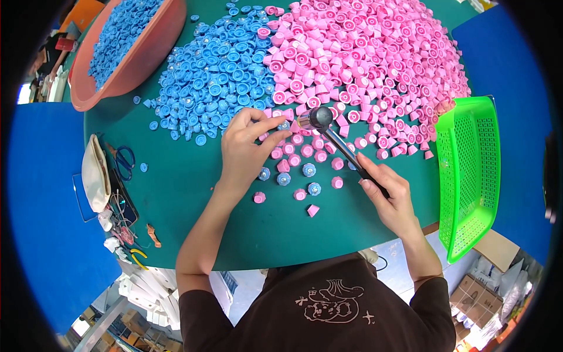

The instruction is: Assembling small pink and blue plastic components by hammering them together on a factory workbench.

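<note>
My right hand [388, 192] is wrapped round the black grip of a small mallet [341, 145], which has a round black face and a shiny metallic head. The mallet head is beside my left fingertips, over the near edge of the pink pile. My left hand [246, 142] pinches a small blue cap [284, 125] between thumb and fingers, with pink cups close around it. Just below lie several loose pink cups [294, 159] and a few blue-topped pieces [309, 170]. Whether the mallet touches the piece I cannot tell.
Large heaps of blue caps [220, 73] and pink cups [366, 53] cover the far table. A salmon-coloured basin [170, 32] of blue caps stands far left, a green basket [469, 176] at the right edge. Scissors [124, 163], a pouch [95, 173] and pliers [138, 256] lie left.
</note>
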`<act>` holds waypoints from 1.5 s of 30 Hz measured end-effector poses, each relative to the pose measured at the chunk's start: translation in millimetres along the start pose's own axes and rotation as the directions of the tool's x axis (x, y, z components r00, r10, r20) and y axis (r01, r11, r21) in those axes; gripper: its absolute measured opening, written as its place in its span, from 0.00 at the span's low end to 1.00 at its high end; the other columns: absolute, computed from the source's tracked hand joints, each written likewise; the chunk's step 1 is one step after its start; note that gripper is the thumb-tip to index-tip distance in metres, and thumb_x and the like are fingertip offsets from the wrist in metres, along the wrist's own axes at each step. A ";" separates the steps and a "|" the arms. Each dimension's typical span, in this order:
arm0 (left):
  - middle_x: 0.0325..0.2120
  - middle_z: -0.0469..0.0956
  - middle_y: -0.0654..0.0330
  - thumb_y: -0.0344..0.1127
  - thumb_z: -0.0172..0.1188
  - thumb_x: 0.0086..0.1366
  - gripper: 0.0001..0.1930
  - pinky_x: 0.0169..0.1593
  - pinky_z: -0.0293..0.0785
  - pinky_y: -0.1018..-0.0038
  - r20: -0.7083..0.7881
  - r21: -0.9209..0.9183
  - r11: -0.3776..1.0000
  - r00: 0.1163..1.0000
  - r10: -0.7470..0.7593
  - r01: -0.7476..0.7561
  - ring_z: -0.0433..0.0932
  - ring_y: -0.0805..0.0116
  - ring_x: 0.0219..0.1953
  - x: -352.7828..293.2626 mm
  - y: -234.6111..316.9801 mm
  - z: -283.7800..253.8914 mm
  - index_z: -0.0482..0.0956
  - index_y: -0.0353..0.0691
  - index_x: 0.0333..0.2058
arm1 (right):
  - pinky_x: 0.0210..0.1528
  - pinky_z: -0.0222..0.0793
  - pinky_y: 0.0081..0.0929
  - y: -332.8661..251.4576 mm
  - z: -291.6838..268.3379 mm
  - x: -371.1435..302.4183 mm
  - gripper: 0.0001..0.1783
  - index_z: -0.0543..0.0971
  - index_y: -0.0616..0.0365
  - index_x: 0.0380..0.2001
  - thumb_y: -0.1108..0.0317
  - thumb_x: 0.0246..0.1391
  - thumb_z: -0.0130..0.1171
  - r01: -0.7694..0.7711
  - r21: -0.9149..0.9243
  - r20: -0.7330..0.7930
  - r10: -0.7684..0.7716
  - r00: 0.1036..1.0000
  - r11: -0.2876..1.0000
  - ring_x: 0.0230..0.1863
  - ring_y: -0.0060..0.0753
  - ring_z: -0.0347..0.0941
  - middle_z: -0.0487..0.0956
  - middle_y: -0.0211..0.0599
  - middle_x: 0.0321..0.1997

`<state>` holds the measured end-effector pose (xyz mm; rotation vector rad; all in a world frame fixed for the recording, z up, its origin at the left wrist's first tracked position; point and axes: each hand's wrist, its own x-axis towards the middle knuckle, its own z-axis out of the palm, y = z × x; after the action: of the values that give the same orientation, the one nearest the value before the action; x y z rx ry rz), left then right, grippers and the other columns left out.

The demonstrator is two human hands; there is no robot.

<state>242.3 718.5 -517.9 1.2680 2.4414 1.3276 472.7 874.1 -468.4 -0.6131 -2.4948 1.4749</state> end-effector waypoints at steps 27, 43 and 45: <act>0.27 0.77 0.59 0.26 0.66 0.54 0.06 0.32 0.70 0.72 -0.066 0.172 0.975 0.986 0.154 -0.140 0.75 0.66 0.29 -7.3 -12.6 -52.3 0.83 0.36 0.32 | 0.25 0.59 0.15 -14.5 -4.5 19.9 0.25 0.70 0.59 0.60 0.74 0.58 0.55 0.102 0.047 -0.071 -0.099 0.993 0.994 0.24 0.13 0.62 0.75 0.29 0.32; 0.26 0.78 0.62 0.28 0.70 0.49 0.12 0.29 0.67 0.75 -0.023 0.164 0.987 1.000 0.008 -0.004 0.74 0.71 0.29 -9.9 16.3 -41.9 0.82 0.39 0.35 | 0.21 0.55 0.11 13.2 -25.1 -31.1 0.27 0.67 0.64 0.60 0.65 0.59 0.57 -0.173 0.301 -0.180 0.234 0.956 0.938 0.21 0.12 0.61 0.74 0.29 0.29; 0.26 0.78 0.64 0.28 0.71 0.49 0.14 0.28 0.64 0.78 0.089 0.103 0.993 0.995 0.045 -0.054 0.73 0.73 0.29 -15.0 26.2 -39.4 0.82 0.41 0.36 | 0.27 0.60 0.13 14.1 -27.4 -36.4 0.25 0.70 0.64 0.57 0.67 0.58 0.59 -0.169 0.282 -0.163 0.221 0.962 0.945 0.26 0.14 0.65 0.76 0.30 0.33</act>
<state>251.6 689.4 -478.8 1.3876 2.4649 1.1434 518.8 886.0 -465.2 -0.9252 -2.0938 1.6911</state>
